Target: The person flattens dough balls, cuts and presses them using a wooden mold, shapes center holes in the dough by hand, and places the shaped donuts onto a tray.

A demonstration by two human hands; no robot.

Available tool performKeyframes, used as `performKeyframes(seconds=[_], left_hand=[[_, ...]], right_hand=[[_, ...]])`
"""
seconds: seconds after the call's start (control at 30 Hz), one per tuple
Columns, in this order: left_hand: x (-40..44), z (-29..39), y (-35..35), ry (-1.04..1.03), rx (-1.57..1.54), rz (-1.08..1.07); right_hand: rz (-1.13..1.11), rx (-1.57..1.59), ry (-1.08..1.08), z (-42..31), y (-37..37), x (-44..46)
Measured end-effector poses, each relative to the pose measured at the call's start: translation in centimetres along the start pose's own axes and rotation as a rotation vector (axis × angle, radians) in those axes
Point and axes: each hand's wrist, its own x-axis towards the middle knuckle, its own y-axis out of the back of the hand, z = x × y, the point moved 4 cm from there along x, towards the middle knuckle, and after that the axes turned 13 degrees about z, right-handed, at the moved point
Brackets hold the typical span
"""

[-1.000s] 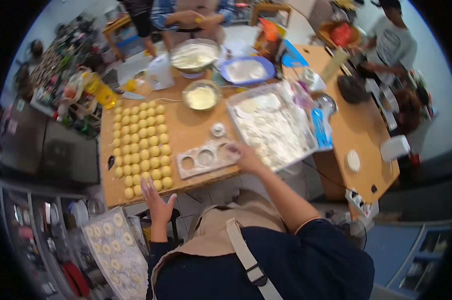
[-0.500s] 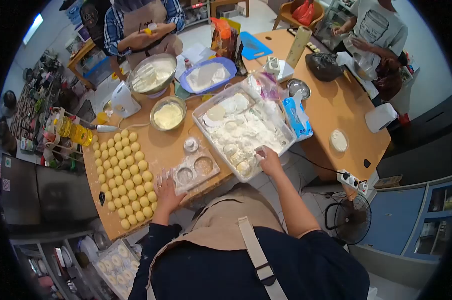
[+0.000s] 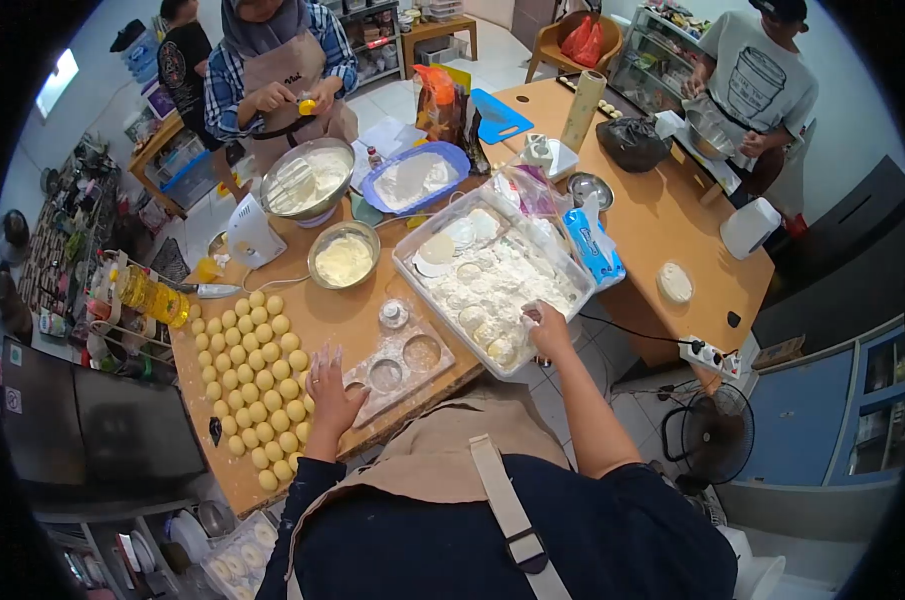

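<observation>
Right hand (image 3: 548,327): fingers bunched, flour (image 3: 514,268) beneath; hold unclear to me.
Left hand (image 3: 335,394): fingers spread, board (image 3: 410,381) alongside; light touch best.

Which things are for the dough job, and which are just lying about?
Looks part of the job:
- dough balls
- board with round hollows, by the left hand
- floury tub, under the right hand

Probably just lying about:
- black bag
- red bag, on a chair
- blue pack
</observation>
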Motion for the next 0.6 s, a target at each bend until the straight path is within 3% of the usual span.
performKeyframes(seconds=[0.23,0.6], left_hand=[[0.0,-1.6,-0.2,-0.067,-0.054,0.186],[-0.8,-1.7,-0.2,-0.044,-0.092,0.195]], right_hand=[[0.008,-0.023,0.001,-0.8,-0.4,-0.5],[0.023,-0.054,0.041,-1.3,-0.1,-0.9]])
